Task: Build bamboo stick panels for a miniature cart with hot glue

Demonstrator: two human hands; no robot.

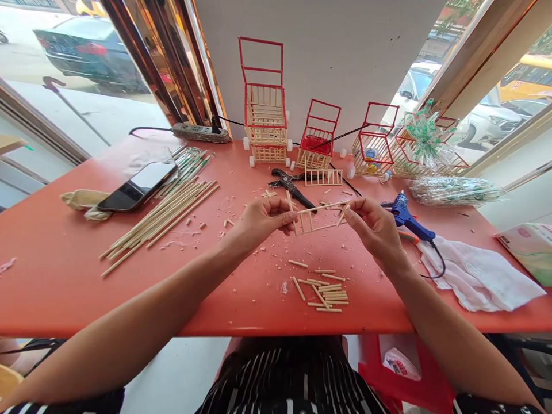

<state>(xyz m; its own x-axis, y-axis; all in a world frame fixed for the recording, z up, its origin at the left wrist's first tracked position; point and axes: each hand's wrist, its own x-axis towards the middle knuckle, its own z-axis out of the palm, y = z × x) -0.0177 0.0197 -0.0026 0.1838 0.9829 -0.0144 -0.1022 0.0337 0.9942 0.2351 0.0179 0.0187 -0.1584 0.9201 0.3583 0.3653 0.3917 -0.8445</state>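
Note:
My left hand point(271, 218) is closed on the left end of a small ladder-like wooden stick frame point(319, 228), held just above the table. At the frame's right end, my right hand point(375, 230) pinches a short wooden stick point(344, 214) slanted between the two long rails. Whether these fingers also touch the rails I cannot tell. Black-handled pliers point(291, 185) lie behind the frame, beside a finished-looking stick panel point(323, 177). In front of my hands is a loose pile of short cut sticks point(330, 292).
Long sticks point(161, 218) and a phone point(138, 187) lie left. Stick-built toy carts point(265, 121) with red handles line the wall near a power strip point(201, 133). A blue glue gun point(405, 215) and white cloth point(478, 270) are right. Scraps dot the red table point(241, 310).

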